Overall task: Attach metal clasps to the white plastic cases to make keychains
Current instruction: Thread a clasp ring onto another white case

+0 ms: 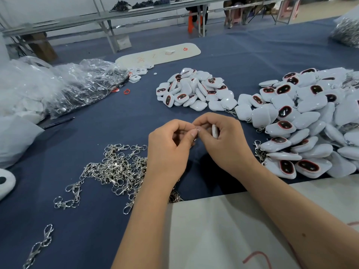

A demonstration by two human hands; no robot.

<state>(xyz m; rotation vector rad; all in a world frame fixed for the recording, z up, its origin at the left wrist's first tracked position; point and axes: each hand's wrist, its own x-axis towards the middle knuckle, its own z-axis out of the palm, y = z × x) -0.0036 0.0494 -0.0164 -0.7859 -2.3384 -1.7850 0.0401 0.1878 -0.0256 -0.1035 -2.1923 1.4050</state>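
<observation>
Mid-fit — left hand pinching a small silver metal split ring at the fingertips, right hand clasped round 1 white rounded plastic case, held edge-on, both raised over the dark blue cloth table. Whether the ring is already through the case's loop: cannot tell, hidden by fingers. Best done by holding the case steady, prying the ring's coil open with a thumbnail and feeding the loop along it until it snaps shut — no forcing, since thin plastic probably cracks. Loose silver swivel clasps heaped just left of the left wrist, within easy reach for the next one. Small pile of white cases with dark red-rimmed windows beyond the hands; larger heap with clasps already on to the right, likely the place for the finished piece.
</observation>
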